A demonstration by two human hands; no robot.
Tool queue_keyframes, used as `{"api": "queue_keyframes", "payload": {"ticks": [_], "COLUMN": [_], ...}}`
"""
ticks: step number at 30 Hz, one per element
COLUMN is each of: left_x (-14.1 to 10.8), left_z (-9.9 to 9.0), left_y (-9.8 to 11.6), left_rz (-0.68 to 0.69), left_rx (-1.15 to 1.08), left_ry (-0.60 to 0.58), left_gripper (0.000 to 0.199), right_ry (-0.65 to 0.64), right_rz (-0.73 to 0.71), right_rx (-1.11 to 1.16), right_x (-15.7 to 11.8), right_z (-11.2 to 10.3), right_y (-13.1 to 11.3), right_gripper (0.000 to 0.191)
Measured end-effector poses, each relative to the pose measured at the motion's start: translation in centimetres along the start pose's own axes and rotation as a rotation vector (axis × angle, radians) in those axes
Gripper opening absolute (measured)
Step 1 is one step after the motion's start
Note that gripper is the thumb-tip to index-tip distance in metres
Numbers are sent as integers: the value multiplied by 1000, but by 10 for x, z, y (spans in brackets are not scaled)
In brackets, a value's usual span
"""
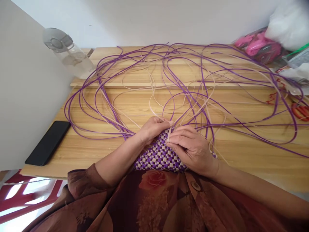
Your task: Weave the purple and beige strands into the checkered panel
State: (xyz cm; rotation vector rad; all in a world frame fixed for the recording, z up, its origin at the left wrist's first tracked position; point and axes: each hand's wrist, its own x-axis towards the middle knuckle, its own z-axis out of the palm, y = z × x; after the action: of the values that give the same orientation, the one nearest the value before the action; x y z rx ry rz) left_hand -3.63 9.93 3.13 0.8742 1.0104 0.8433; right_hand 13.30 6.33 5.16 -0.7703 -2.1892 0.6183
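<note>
A purple and cream woven piece (156,157) lies at the table's front edge against my clothing. Long purple strands (184,88) and thin cream strands fan out from its far edge. My left hand (155,127) rests on the weave's upper left, thumb and fingers pinched together at the far edge where strands come out. My right hand (190,145) lies over the weave's right side. Between its thumb and fingers it pinches a short cream strip (169,134) that stands up from the weave. Part of the weave is hidden under both hands.
A clear bottle with a grey lid (70,53) stands at the back left. A black phone (48,142) lies at the left edge. Red-handled scissors (300,111) and bags with pink things (263,46) are at the right. A raised board (101,84) crosses the table.
</note>
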Motion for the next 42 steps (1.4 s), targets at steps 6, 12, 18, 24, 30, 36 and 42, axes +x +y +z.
{"api": "queue_keyframes", "payload": {"ticks": [6, 12, 18, 24, 30, 36, 42], "left_x": [-3, -4, -1, -2, -9, -8, -3], "left_z": [4, 6, 7, 7, 2, 0, -5], "left_y": [-7, -7, -3, -1, 8, 7, 6], "left_rz": [13, -9, -10, 28, 46, -10, -22], "left_rx": [23, 45, -144, -149, 65, 80, 123], "left_ry": [79, 143, 95, 135, 72, 2, -24], "left_gripper": [30, 31, 30, 34, 36, 34, 40], "right_ry": [43, -24, -147, -402, -472, -409, -310], "right_rz": [50, 81, 144, 100, -64, -182, 4], "right_rx": [164, 225, 38, -206, -189, -432, -622], "right_x": [2, 6, 25, 60, 71, 71, 67], "right_z": [9, 5, -34, -55, -50, -73, -126], "right_y": [-2, -6, 9, 41, 41, 102, 176], "right_gripper": [7, 10, 17, 25, 14, 21, 27]}}
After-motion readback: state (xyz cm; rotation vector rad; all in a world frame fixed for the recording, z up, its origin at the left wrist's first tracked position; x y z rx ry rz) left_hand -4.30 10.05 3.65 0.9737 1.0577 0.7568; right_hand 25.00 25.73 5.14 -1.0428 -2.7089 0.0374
